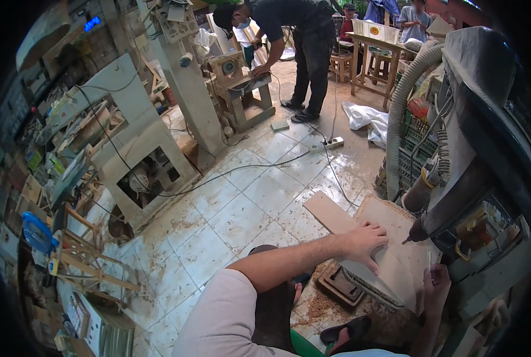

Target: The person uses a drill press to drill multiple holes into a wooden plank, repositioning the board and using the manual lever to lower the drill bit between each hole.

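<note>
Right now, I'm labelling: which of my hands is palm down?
Your left hand, spread on the board; the right hand curls at its edge.

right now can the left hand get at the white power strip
Probably not without moving closer: the left hand rests on the pale board, and the white power strip lies well beyond both, on the tiled floor.

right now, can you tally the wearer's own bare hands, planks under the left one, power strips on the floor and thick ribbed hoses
Left hand plus right hand: 2
Pale plank: 1
White power strip: 1
Thick ribbed hose: 1
Total: 5
</note>
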A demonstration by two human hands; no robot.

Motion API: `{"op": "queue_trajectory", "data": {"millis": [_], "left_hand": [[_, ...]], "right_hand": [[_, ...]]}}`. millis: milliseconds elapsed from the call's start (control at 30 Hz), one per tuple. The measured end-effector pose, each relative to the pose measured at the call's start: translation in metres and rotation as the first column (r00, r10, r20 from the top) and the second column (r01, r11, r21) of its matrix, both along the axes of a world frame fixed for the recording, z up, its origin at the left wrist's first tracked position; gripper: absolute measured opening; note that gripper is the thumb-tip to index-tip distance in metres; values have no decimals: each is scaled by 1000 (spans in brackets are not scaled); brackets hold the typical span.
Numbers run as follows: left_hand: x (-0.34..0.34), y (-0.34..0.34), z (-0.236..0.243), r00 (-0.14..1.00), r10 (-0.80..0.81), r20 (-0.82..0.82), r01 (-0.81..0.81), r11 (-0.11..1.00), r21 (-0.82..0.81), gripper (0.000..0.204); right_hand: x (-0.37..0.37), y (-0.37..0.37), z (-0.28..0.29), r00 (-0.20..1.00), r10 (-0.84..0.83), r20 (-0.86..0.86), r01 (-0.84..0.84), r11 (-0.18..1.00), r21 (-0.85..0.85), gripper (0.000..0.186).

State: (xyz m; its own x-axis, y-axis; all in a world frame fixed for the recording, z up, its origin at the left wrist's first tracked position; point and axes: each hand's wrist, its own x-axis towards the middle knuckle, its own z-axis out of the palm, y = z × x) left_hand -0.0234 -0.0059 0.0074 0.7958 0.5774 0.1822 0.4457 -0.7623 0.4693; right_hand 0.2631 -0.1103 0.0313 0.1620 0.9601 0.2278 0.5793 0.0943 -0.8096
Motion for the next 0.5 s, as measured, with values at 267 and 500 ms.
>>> {"op": "queue_trajectory", "data": {"millis": [267, 500], "left_hand": [[0, 0, 1, 1000, -8, -1, 8, 1000, 0, 71], [0, 0, -1, 1000, -7, -10, 7, 1000, 15, 72]], "right_hand": [[1, 0, -1, 999, -21, 24, 21, 1000, 14, 9], [3, 0, -2, 1000, -13, 10, 13, 1000, 3, 10]]}}
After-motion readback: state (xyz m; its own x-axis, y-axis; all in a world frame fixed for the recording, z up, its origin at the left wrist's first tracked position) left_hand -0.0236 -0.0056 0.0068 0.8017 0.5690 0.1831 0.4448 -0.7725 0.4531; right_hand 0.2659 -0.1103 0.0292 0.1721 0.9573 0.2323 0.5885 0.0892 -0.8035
